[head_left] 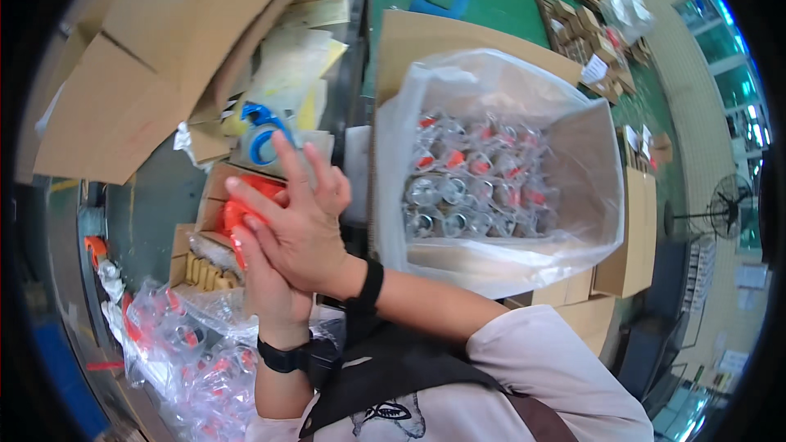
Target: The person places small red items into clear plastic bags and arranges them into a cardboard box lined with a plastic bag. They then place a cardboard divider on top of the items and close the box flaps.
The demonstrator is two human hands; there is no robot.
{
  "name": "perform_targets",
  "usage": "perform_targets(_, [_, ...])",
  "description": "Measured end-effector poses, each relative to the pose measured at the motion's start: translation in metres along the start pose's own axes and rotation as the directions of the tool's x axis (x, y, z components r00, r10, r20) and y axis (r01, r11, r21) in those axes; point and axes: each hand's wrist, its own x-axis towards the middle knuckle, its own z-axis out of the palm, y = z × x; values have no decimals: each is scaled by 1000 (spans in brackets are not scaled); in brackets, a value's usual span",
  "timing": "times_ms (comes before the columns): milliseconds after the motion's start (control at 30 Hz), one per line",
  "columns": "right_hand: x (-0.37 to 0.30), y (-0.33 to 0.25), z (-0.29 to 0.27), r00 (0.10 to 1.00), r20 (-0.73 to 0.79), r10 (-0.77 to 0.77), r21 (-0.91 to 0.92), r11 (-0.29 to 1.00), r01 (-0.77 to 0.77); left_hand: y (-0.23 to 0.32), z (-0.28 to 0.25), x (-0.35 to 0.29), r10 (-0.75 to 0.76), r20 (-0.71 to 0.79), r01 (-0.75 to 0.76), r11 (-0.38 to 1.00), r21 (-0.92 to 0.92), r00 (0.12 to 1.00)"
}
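My right hand point(307, 229) lies across my left hand, its fingers spread and stretched up and left. A black band circles that wrist. My left hand point(277, 290), with a dark watch, is palm up against it. The left fingers that show are stretched out; the rest are hidden by the right hand. Right behind the fingertips is glossy red plastic point(232, 216) in a small cardboard box point(214, 187); I cannot tell whether the left fingers touch it. Just beyond the right fingertips lies a blue tape dispenser point(264, 124).
To the right stands a large carton lined with a clear plastic bag point(585, 196), holding rows of wrapped pieces with red parts point(483, 168). More bagged pieces point(196, 360) lie at lower left, beside a small box of yellowish parts point(209, 274). Large cardboard flaps point(106, 106) rise at upper left.
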Motion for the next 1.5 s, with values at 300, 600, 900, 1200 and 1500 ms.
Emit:
perform_targets(300, [-58,134,-162,943,-126,306,-519,790,-326,-195,80,-1,-420,99,426,904,-41,902])
perform_targets(600, [-104,244,-199,574,94,813,800,282,-530,-341,59,14,-446,-75,414,871,-263,892])
perform_targets(900, [-108,333,-187,662,216,718,393,557,-732,-335,9,3,-341,-348,294,938,-182,873])
perform_targets(1200, [-128,366,-144,800,280,531,-260,844,-469,-304,-22,-1,-273,-415,275,960,-58,868])
perform_targets(1500, [-121,287,-167,274,750,602,10,404,-915,-307,-18,5,-381,-305,375,923,-80,873])
